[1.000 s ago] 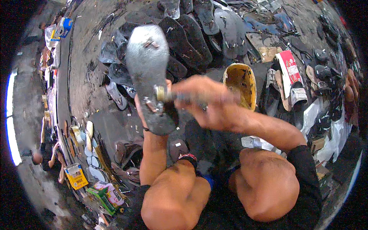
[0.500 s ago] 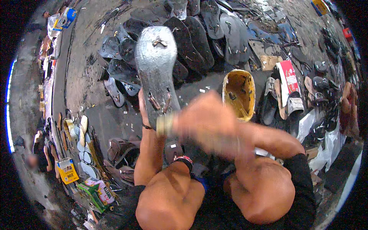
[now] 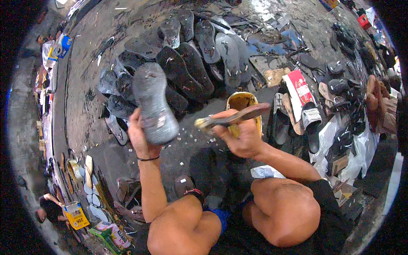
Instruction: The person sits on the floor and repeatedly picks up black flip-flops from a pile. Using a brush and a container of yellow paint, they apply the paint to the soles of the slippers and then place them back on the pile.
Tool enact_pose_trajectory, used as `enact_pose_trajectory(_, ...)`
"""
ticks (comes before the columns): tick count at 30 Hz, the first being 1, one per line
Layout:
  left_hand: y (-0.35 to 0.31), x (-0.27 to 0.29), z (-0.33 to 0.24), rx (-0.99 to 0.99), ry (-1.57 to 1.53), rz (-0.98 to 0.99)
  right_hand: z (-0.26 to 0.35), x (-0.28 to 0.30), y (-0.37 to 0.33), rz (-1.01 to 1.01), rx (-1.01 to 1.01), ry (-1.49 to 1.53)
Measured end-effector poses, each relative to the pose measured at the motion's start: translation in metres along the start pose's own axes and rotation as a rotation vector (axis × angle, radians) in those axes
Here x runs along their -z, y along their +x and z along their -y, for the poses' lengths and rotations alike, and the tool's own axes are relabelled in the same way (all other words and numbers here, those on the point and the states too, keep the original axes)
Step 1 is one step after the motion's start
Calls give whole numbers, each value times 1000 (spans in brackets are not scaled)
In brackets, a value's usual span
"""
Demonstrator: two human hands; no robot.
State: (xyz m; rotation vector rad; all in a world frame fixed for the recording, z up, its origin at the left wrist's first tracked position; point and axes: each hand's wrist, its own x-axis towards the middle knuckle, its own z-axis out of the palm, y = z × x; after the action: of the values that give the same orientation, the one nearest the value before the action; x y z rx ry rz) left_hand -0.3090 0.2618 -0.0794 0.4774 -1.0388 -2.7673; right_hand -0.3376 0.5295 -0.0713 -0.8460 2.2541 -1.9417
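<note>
My left hand (image 3: pixel 141 138) grips a dark shoe sole (image 3: pixel 154 102) from its left edge and holds it up off the floor. The sole's upward face has a grey, wet-looking sheen, with a small knot near its far end. In my right hand (image 3: pixel 243 139) is a brush (image 3: pixel 250 112), held level; its pale yellowish bristle end points left toward the sole, apart from it. Just behind the brush and right hand stands a yellow tub (image 3: pixel 243 94) with dark smears inside, partly hidden by them.
Beyond the held sole lies a pile of dark soles (image 3: pixel 176 68). To the right are a red-and-white box (image 3: pixel 298 87), several sandals (image 3: pixel 311 117) and crumpled clear plastic (image 3: pixel 329 136). At left sit pale soles (image 3: pixel 88 170) and a yellow carton (image 3: pixel 75 215). Small white scraps dot the floor.
The brush has left the sole's near end and swung right, to the tub. The sole has tilted and sits further left in view. My head view has shifted too.
</note>
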Motion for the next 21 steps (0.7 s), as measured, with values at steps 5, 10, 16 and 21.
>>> enact_pose_trajectory(5,42,-13,54,150,188,-24,-29,47,-61,-120,-357,-130)
enact_pose_trajectory(10,108,-38,114,258,104,-14,-34,77,-102,-290,-532,-153)
enact_pose_trajectory(16,157,-72,177,290,179,-24,-48,105,-132,-419,-536,-266)
enact_pose_trajectory(21,196,-111,266,412,267,56,-43,120,-152,-538,-654,-377)
